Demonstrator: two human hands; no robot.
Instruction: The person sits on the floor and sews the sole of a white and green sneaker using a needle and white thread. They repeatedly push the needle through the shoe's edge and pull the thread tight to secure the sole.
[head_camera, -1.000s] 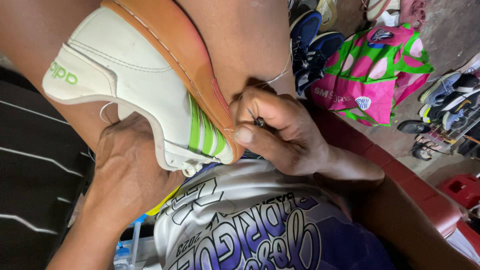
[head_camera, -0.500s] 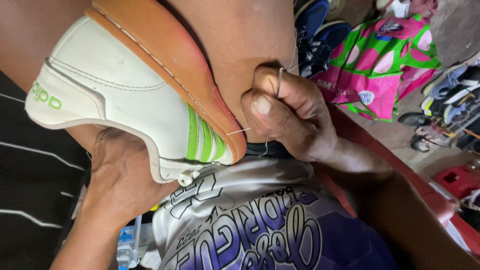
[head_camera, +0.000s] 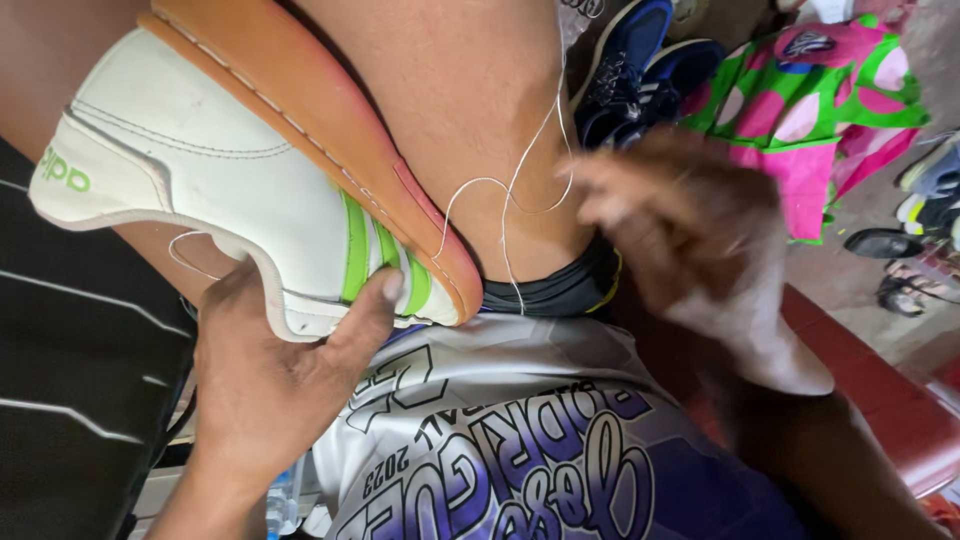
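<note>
While the white sneaker (head_camera: 230, 210) rests sole-up against the knee | my left hand (head_camera: 270, 390) clamps its opening to steady it | right hand (head_camera: 690, 240), blurred, draws white thread (head_camera: 510, 190) from the sole seam; finger state unclear.

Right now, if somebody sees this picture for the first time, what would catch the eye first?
Most striking is the white sneaker with green stripes and an orange-brown sole, lying on its side at upper left, steadied from below by the left hand. A thin white thread runs from the sole edge toward the blurred right hand at centre right. Behind that, at top right, lies a bright pink and green cloth.
</note>
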